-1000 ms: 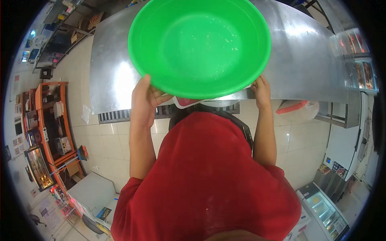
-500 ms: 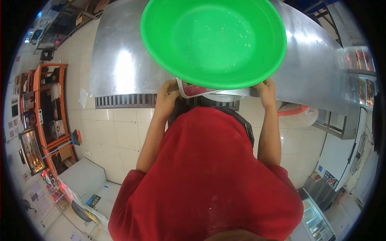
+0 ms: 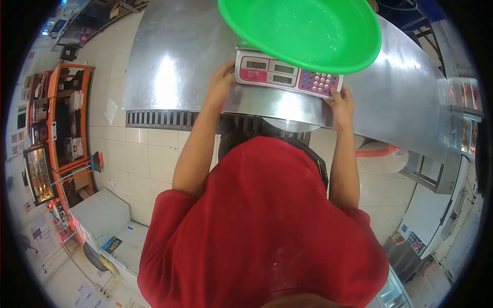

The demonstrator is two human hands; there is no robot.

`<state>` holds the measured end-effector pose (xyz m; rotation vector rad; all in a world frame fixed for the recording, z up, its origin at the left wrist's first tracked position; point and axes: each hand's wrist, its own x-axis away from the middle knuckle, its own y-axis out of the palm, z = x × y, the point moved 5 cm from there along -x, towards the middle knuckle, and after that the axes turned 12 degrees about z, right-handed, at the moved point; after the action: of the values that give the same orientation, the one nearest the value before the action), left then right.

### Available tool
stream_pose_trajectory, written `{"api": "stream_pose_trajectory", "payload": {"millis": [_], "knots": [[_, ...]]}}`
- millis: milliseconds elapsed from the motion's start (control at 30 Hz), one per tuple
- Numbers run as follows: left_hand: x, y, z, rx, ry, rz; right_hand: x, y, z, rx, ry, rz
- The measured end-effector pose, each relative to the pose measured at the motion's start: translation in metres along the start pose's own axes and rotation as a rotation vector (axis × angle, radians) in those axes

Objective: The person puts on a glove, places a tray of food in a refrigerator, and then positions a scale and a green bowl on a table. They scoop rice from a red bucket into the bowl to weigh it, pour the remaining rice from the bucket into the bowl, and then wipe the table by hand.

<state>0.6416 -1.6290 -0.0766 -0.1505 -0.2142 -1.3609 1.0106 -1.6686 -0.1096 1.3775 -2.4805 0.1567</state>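
Observation:
A large green basin [image 3: 308, 33] rests on top of a white and pink digital scale [image 3: 284, 80], which stands on the steel table. The scale's displays and its keypad show below the basin's rim. At the left end of the scale, my left hand [image 3: 222, 82] is closed on the corner of its housing. My right hand [image 3: 341, 105] grips the right corner beside the keypad, thumb on top near the keys.
The steel table [image 3: 190, 61] stretches to both sides. Below its edge lies a slatted floor grate [image 3: 162, 118]. An orange shelf [image 3: 54, 118] and a white cabinet [image 3: 97, 213] stand on the left. A plastic bag with a red band [image 3: 385, 154] is at the right.
The scale and basin have moved forward, away from my body, and a little to the right. More of the scale's front panel shows now, and both hands have moved forward with it.

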Motion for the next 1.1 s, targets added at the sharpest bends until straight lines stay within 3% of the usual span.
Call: {"api": "stream_pose_trajectory", "payload": {"millis": [67,200,267,300,367,467,1067,1100], "knots": [[-0.009,-0.008,-0.01,0.103,0.052,0.141,-0.003,0.005,0.002,-0.023,0.005,0.015],[0.019,-0.025,-0.027,0.104,-0.005,0.222,-0.004,0.01,0.004,-0.068,-0.017,0.054],[0.03,-0.043,-0.05,-0.026,0.079,0.285,-0.004,0.009,0.006,-0.083,-0.019,0.064],[0.036,-0.052,-0.061,-0.027,0.08,0.286,-0.006,0.007,0.008,-0.092,-0.02,0.058],[0.05,-0.065,-0.063,-0.325,0.299,0.305,-0.008,0.008,0.011,-0.1,-0.019,0.047],[0.065,-0.073,-0.066,-0.311,0.381,0.329,-0.009,0.007,0.014,-0.119,-0.023,0.063],[0.078,-0.076,-0.063,-0.394,0.429,0.352,-0.007,0.004,0.025,-0.171,-0.046,0.081],[0.088,-0.081,-0.066,-0.55,0.448,0.338,0.005,0.0,0.016,0.006,-0.08,0.156]]}}
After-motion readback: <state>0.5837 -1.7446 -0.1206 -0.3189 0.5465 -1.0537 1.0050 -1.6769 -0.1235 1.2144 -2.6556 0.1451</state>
